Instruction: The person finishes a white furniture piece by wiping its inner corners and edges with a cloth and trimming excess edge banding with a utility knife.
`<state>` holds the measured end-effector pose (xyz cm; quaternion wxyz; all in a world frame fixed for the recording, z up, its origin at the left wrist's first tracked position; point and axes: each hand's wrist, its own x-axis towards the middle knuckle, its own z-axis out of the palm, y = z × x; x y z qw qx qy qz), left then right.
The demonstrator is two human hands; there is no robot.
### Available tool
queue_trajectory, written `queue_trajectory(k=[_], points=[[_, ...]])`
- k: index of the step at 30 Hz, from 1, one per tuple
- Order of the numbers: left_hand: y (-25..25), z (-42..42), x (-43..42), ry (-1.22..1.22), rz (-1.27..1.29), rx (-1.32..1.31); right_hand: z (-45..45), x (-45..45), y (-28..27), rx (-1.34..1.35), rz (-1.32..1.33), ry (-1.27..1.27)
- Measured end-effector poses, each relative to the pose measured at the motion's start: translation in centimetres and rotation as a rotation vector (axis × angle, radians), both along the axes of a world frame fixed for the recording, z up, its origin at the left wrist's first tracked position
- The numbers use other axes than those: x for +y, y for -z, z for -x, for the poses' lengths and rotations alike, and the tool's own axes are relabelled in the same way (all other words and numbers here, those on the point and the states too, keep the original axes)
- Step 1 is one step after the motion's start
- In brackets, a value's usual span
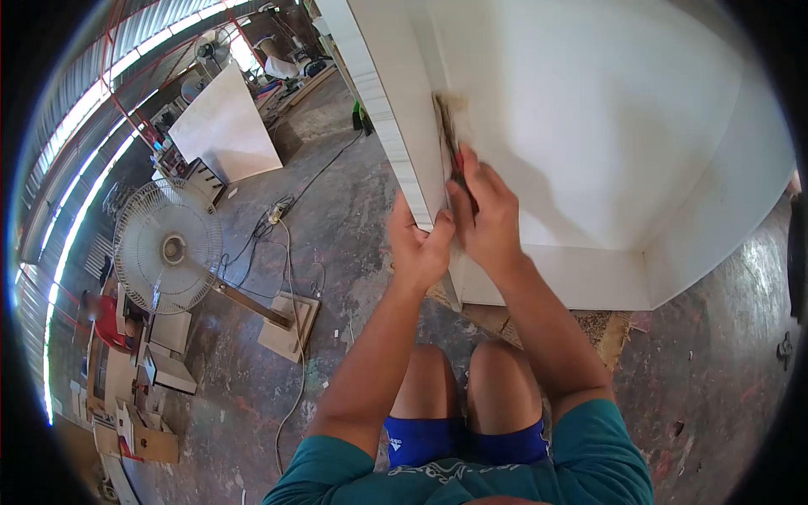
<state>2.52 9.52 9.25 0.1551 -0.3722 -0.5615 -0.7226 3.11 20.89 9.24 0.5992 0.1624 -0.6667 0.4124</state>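
Observation:
A large white cabinet or box (pixel 589 101) stands in front, with its open inside facing me. My left hand (pixel 421 252) is closed around the lower edge of its striped side panel (pixel 383 109), thumb on the inner face. My right hand (pixel 488 206) is closed on a slim tool (pixel 459 160) with a red part, just inside that panel. The tool's far end points up along the inner corner, near a brownish blurred patch (pixel 450 103). What exactly the tool is cannot be made out.
A standing fan (pixel 173 249) on a wooden base (pixel 286 328) is at the left, with cables (pixel 278 210) on the floor. Behind it leans a white board (pixel 225 126). A person in red (pixel 108 322) is at the far left, near wooden pieces (pixel 147 433). Cardboard (pixel 602 332) lies under the cabinet.

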Motion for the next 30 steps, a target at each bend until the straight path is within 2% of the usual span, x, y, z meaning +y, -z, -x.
queue_trajectory(k=[5, 7, 13, 15, 18, 22, 24, 28, 30], points=[[0.1, -0.5, -0.2, 0.023, 0.015, -0.036, -0.6, 1.7, -8.6, -0.064, -0.022, 0.005], [0.0, -0.3, -0.2, 0.016, 0.017, -0.042, -0.9, 2.0, -8.9, -0.118, -0.049, 0.024], [0.0, -0.3, 0.1, 0.027, -0.026, -0.098, -1.1, 0.4, 4.0, -0.163, -0.017, 0.001], [0.1, -0.3, -0.1, 0.008, -0.001, -0.106, -1.5, 0.0, 5.2, -0.165, -0.001, -0.023], [0.0, -0.2, 0.2, 0.008, -0.028, -0.036, -1.1, 0.8, 1.2, -0.162, -0.023, 0.027], [0.4, -0.2, 0.0, 0.005, -0.004, -0.034, 0.7, 1.6, -9.5, 0.041, -0.108, 0.129], [0.4, -0.3, -0.1, 0.005, -0.009, -0.079, 0.7, 2.1, -13.9, 0.042, -0.128, 0.133], [0.2, -0.2, -0.3, -0.012, 0.044, -0.104, 0.6, 1.7, -14.6, 0.037, -0.127, 0.180], [0.0, -0.1, 0.0, -0.012, 0.031, -0.074, -0.2, 1.2, -11.8, -0.031, -0.111, 0.196]])
